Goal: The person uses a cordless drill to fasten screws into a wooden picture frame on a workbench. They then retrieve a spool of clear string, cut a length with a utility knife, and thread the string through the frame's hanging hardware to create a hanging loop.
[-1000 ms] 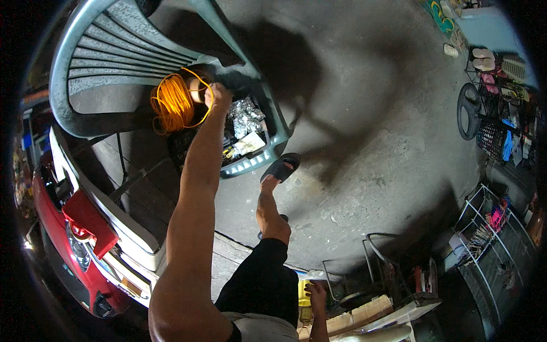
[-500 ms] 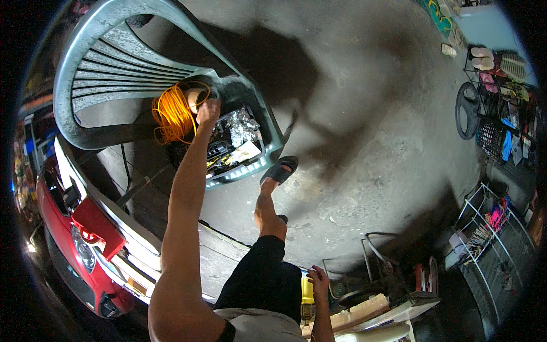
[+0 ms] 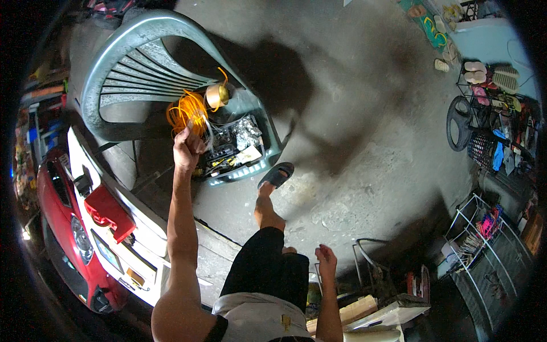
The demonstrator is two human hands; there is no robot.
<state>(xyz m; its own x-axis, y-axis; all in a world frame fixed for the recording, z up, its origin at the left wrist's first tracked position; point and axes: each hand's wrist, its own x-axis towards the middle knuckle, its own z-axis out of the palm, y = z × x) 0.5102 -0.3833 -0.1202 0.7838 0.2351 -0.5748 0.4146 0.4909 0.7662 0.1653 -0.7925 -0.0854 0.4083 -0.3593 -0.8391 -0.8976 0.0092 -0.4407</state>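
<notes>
The person's left hand reaches forward to the near edge of a coil of orange cord, its fingers bent together against or just beside the strands; whether they grasp any of them cannot be told from this view. The right hand hangs near the person's right thigh, well apart from the coil, relaxed and released, with its fingers loosely bent.

The coil lies on a grey-green plastic armchair with a slatted back, near where the back meets the seat. A tan tape-like roll sits just beside the coil, on its right, and an orange cord end rises above the roll. Nearer the front edge of the seat are jumbled black pieces, crumpled silver foil and a cream-coloured packet.

The person wears black shorts, a pale shirt and a dark open-toed sandal, which rests on the concrete floor just beyond the chair's front edge. To the left, a red plastic piece is on a white panel, with a red car beyond. At the far right, a black steering wheel stands beside a black basket.
</notes>
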